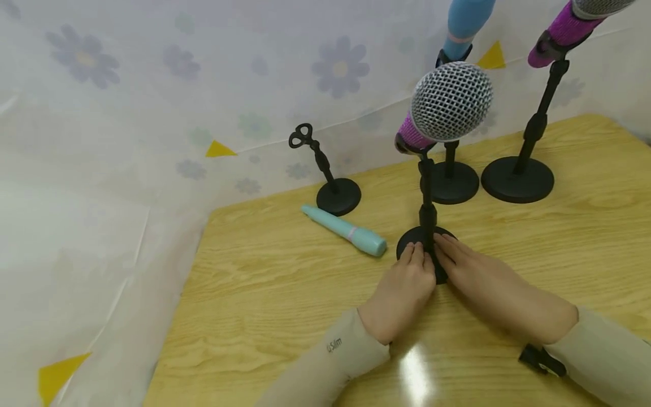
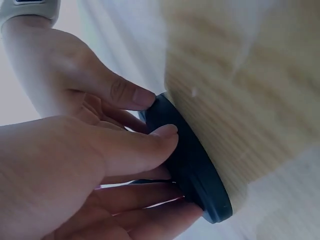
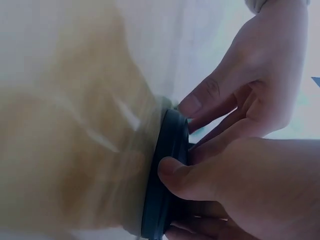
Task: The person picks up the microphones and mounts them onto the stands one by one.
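Observation:
Both hands hold the round black base of a microphone stand (image 1: 427,198) that stands on the table. My left hand (image 1: 402,291) has its fingers over the left part of the base, with its thumb on the rim in the left wrist view. From the other side, my right hand (image 1: 488,282) lays its fingers on top, and its thumb presses the rim in the right wrist view. Clipped at the top of this stand is a purple microphone (image 1: 451,102) with a silver mesh head. Left of the base lies a light blue microphone (image 1: 351,230).
Behind the blue microphone stands a black stand (image 1: 338,196) with a bare clip. Farther back are a stand with a blue microphone (image 1: 465,25) and one with a purple microphone (image 1: 564,28). A flowered sheet (image 1: 152,113) hangs along the wooden table's (image 1: 244,282) far edge.

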Tool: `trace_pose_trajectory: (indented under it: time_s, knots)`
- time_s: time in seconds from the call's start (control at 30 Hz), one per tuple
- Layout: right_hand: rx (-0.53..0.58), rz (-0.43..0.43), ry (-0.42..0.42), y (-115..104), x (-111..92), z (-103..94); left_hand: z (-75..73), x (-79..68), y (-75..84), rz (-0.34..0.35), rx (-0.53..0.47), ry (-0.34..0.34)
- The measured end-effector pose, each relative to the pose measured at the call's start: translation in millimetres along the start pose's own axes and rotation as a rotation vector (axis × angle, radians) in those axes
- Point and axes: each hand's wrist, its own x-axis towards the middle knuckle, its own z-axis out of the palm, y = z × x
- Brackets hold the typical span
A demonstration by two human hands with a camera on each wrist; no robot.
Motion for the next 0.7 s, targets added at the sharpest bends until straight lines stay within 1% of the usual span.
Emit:
trace_pose_trajectory:
  time_s: [0.07,0.13,0.2,0.37,0.47,0.53,0.63,0.7]
  knots:
    - [-0.031,-0.005,-0.011,2.7,5.8,0.0,2.6,4.2,-3.0,-0.006,-0.011,-0.009]
    - [-0.050,-0.011,-0.004,5.1,10.4,0.5,4.4,8.1,-6.2,-0.009,-0.024,-0.020]
    - [-0.073,-0.017,0.003,7.4,13.9,1.3,5.5,11.5,-9.4,-0.015,-0.058,-0.040]
    - [-0.081,-0.021,0.022,10.7,27.6,3.8,9.0,17.7,-18.9,-0.081,-0.156,-0.110]
    - [-0.066,-0.018,0.016,13.7,36.4,5.4,11.0,22.8,-23.3,-0.117,-0.180,-0.135]
    - [-0.073,-0.017,0.006,15.6,43.1,6.5,12.5,26.9,-25.9,-0.126,-0.169,-0.135]
    - [-0.102,-0.014,-0.015,19.6,52.8,7.7,15.3,34.0,-28.8,-0.126,-0.081,-0.116]
    - [-0.106,-0.014,-0.035,22.7,58.8,6.8,16.9,39.1,-30.3,-0.137,-0.027,-0.104]
